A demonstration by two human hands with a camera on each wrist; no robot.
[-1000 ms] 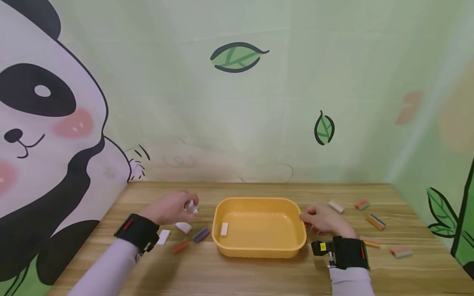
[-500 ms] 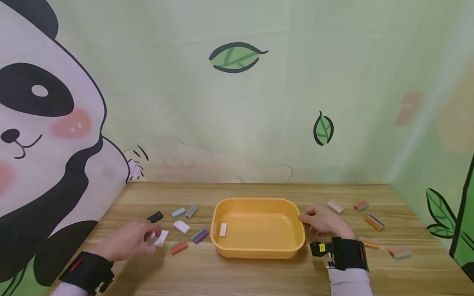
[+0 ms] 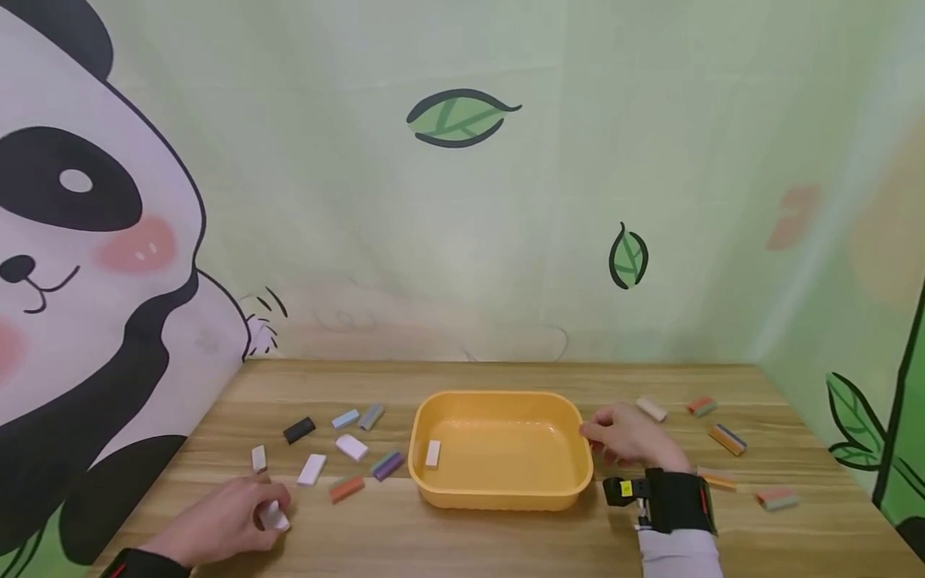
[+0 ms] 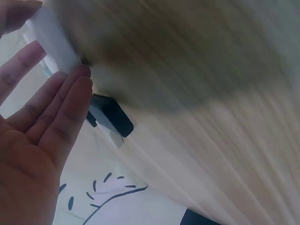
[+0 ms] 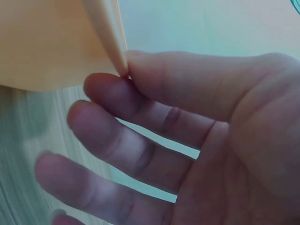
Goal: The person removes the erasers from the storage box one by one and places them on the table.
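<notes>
My left hand [image 3: 224, 518] pinches a white eraser [image 3: 273, 516] between thumb and fingers, low at the front left of the table. In the left wrist view that eraser [image 4: 55, 40] shows as a pale block at the fingertips. My right hand [image 3: 632, 437] grips the right rim of a yellow plastic tray [image 3: 506, 502]. The right wrist view has thumb and index finger pinching the tray's edge [image 5: 110, 37], the other fingers spread below. One small white eraser [image 3: 433, 453] lies inside the tray at its left.
Left of the tray lie several erasers, among them a black one [image 3: 299, 430], an orange one [image 3: 347, 489] and a purple one [image 3: 389, 466]. More, such as a two-coloured one [image 3: 727, 440], lie to its right. A panda-print backdrop [image 3: 462, 241] stands behind the table.
My left hand has moved left and toward the front edge with the white eraser, uncovering the erasers at the back left. The right hand stays on the tray's rim.
</notes>
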